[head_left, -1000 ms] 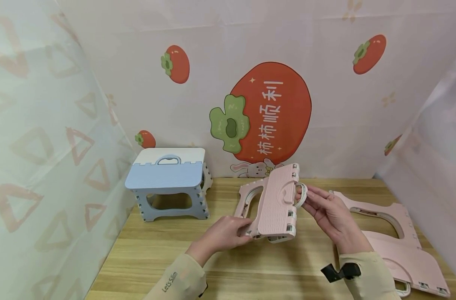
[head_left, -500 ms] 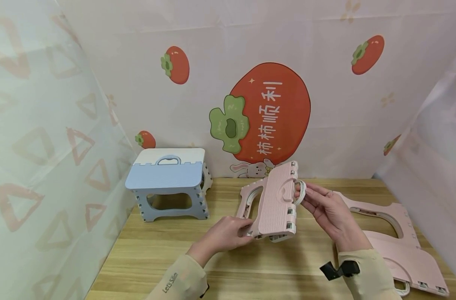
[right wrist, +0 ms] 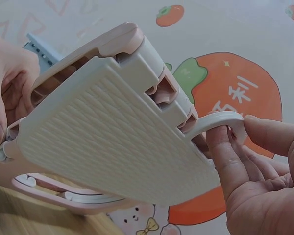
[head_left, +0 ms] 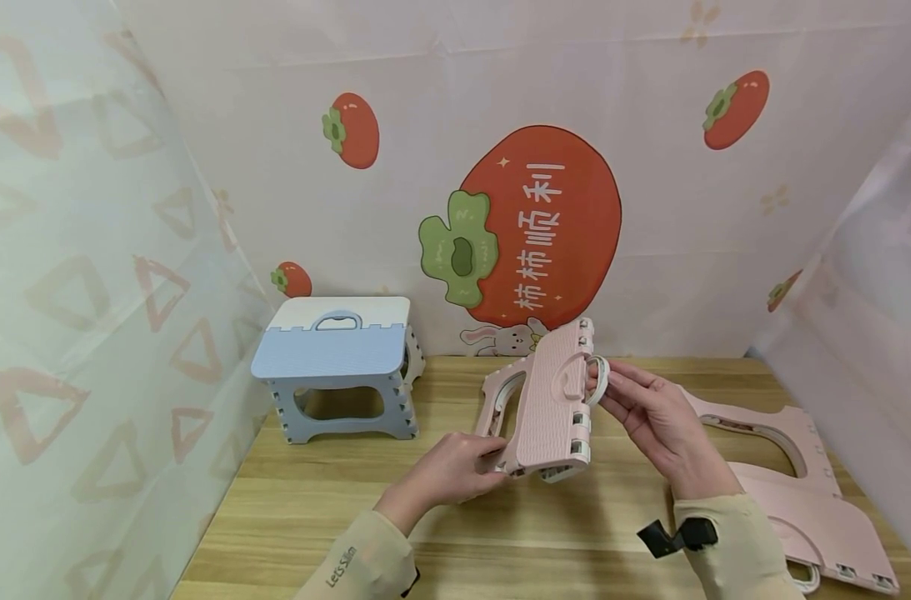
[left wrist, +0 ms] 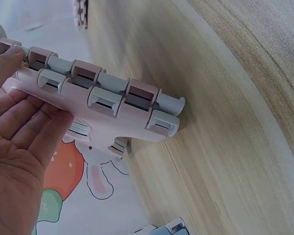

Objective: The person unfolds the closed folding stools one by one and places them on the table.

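A partly folded pink and white folding stool (head_left: 553, 400) is held tilted above the wooden table between both hands. My left hand (head_left: 458, 471) grips its near hinged edge, thumb on one side and fingers on the other; the hinge knuckles (left wrist: 103, 93) show in the left wrist view. My right hand (head_left: 661, 425) pinches the white carry handle (right wrist: 218, 120) with thumb and fingers on the stool's right side. The stool's white ribbed underside (right wrist: 108, 132) faces the right wrist view. One leg panel (head_left: 500, 396) with an oval opening hangs to the left.
A blue and white folding stool (head_left: 331, 358) stands unfolded at the back left. At the right, another pink folding stool (head_left: 808, 508) lies flattened on the table (head_left: 312, 517), partly behind my right forearm. A printed backdrop (head_left: 440, 75) rises behind.
The stool's handle side has tipped up slightly, and its seat halves look a little closer together. My right hand has shifted slightly up and left with the handle; both grips stay the same.
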`<state>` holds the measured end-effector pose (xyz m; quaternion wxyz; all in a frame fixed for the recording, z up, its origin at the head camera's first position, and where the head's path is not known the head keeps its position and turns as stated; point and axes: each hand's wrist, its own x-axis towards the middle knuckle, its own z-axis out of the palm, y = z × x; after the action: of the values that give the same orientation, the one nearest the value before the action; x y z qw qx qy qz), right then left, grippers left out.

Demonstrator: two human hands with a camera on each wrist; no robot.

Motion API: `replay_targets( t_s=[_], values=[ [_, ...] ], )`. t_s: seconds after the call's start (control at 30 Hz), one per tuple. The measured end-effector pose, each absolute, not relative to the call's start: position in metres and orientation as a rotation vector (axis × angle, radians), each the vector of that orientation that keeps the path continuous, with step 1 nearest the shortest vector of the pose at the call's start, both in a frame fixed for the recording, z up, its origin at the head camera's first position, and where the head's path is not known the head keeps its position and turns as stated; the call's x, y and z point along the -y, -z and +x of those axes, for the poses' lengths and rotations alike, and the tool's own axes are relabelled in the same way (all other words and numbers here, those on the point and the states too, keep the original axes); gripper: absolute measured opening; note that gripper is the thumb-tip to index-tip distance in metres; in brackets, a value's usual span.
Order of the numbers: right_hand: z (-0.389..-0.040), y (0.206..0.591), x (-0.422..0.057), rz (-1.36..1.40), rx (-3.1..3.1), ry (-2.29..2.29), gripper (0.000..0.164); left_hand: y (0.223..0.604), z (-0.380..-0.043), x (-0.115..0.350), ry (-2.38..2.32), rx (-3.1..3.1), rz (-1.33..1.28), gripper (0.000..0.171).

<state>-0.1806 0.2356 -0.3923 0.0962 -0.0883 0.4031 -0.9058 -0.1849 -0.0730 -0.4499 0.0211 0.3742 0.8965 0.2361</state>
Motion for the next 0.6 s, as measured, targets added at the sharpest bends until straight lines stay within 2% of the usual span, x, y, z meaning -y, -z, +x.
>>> replay_targets(
  t_s=[0.6],
  values=[
    [-0.1806, 0.3874, -0.2329, -0.281, -1.194, 2.681, 0.031, 0.4521, -0.1848, 0.0738, -0.790, -2.749, 1.104, 0.037]
  ],
)
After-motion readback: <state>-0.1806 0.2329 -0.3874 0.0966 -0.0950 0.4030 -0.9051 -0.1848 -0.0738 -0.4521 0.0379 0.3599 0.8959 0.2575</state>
